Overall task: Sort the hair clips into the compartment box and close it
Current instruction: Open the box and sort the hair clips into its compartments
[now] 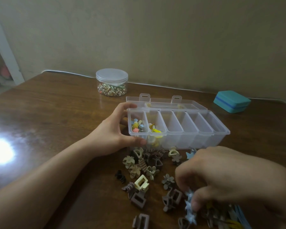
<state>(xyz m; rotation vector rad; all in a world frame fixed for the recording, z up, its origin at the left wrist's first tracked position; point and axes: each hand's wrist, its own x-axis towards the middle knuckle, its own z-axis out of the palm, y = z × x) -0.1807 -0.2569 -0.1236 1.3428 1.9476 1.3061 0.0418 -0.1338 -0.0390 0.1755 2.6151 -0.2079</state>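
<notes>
Hair clips point(149, 176) are scattered in a loose pile on the brown wooden table point(48, 113), directly in front of the compartment box point(177, 129). At far left, a bright glare is reflected on the tabletop. A round clear jar point(112, 82) with a closed lid, filled with small ornaments, is set toward the wall behind the left hand point(116, 131). The left end of the box is gripped by the left hand, fingers curled over its rear rim and thumb pressed against its front wall. The box is open, its clear lid point(167, 102) laid back behind it; small coloured clips are held in the leftmost compartment, yellow and white ones in the second, and nothing is visible in the remaining four. A small blue star-shaped clip point(189, 206) is pinched by the curled fingers of the right hand point(221, 179) at the pile's right edge. A closed teal case point(231, 101) is placed at right, well apart from the box.
</notes>
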